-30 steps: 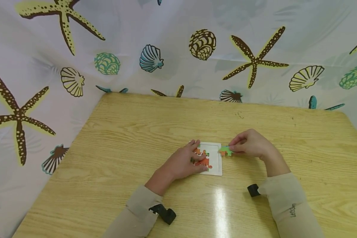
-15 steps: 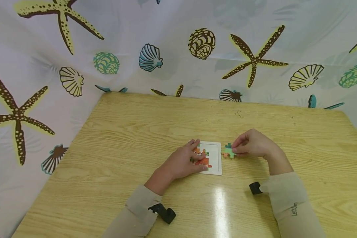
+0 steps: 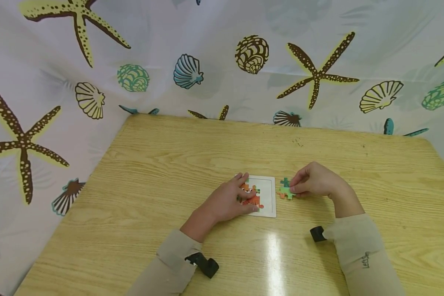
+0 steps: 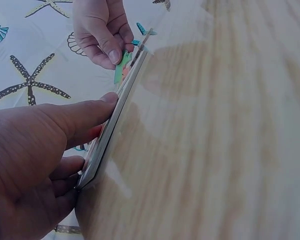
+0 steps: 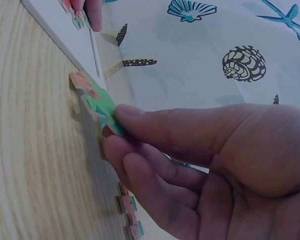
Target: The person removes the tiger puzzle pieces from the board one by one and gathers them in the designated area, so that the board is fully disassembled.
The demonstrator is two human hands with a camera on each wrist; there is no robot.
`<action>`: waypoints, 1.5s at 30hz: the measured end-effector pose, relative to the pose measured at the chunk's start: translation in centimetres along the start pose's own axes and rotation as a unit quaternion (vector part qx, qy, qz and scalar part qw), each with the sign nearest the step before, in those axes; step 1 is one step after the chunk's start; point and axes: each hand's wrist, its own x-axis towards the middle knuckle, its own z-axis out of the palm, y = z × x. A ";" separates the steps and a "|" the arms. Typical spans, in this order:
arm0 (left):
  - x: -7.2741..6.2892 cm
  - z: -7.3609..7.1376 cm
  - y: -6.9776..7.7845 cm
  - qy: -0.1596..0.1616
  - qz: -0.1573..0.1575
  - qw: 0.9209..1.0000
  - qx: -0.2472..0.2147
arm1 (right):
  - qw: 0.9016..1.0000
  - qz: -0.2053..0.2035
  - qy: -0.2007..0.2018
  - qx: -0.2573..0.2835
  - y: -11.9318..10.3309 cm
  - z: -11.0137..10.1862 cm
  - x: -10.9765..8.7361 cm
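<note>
My left hand [image 3: 227,200] rests on a white puzzle board [image 3: 268,197], fingers spread over its left side and thumb along the near edge. Under and between those fingers shows an orange, partly assembled jigsaw picture [image 3: 252,199], much of it covered. Just right of the board, my right hand [image 3: 316,181] pinches a jigsaw piece [image 3: 285,192] between thumb and fingertips. The piece is mostly green, with a teal tab and some orange. In the right wrist view, the thumb lies on its green face, and the piece is tilted close above the table.
In the right wrist view, more jigsaw pieces [image 5: 130,215] lie on the table below the right hand; the head view hides them. The wooden table [image 3: 177,156] meets a shell-and-starfish curtain [image 3: 222,61] at its far and left edges. Black mounts [image 3: 209,268] sit at both sleeves.
My right hand has drawn the jigsaw piece slightly right, away from the board's edge, and turned it so the teal tab points to the far side. The left hand stays in place.
</note>
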 end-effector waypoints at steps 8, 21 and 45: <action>0.0 0.1 0.0 0.002 0.000 1.000 -0.010 | 0.999 0.018 0.019 -0.018 0.0 0.3 0.1; 0.0 0.1 -0.2 0.005 0.003 1.000 -0.013 | 0.999 0.031 0.017 -0.032 -0.3 0.3 -0.1; 0.1 0.1 -0.1 0.015 0.004 1.000 -0.017 | 0.994 0.039 0.040 -0.089 -0.9 0.8 -0.2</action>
